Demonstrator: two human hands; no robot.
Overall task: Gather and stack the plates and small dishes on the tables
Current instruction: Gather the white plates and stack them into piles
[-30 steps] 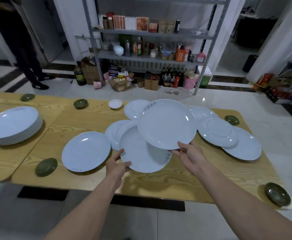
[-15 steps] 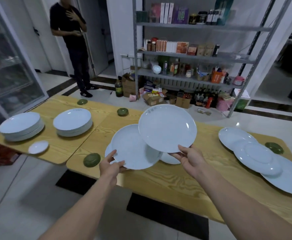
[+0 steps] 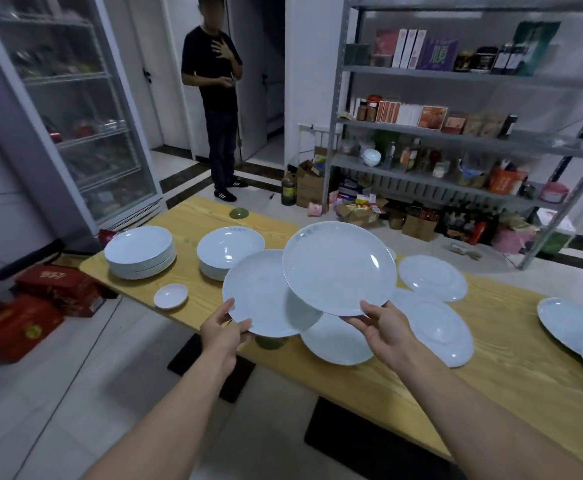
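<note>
Two stacks (image 3: pixel 140 251) of white plates at the far left of the bench (image 3: pixel 490 393), a second one (image 3: pixel 229 251) just beside the first, a small white dish (image 3: pixel 170 296) near the front edge before them. Farther back, one green dish (image 3: pixel 238 213) alone. Loose plates (image 3: pixel 432 278) spread flat to the right, some overlapping, more at the far right edge (image 3: pixel 574 322). Another green dish (image 3: pixel 272 342) half hidden under the held plates.

Left hand (image 3: pixel 221 332) clamped on the near rim of a white plate (image 3: pixel 258 296), thumb on top, held above the bench edge. Right hand (image 3: pixel 383 329) clamped likewise on a second plate (image 3: pixel 338 268), tilted, raised higher and overlapping the first plate's right side.

Pale wood-grain bench over a tiled floor with dark mats. Behind, a metal shelf rack (image 3: pixel 456 140) crowded with boxes, jars and bottles, cartons on the floor below. A glass-door fridge (image 3: pixel 75 116) at left, red boxes (image 3: pixel 23 317) on the floor beside it. A bystander (image 3: pixel 219 109) in dark clothes standing by a doorway.
</note>
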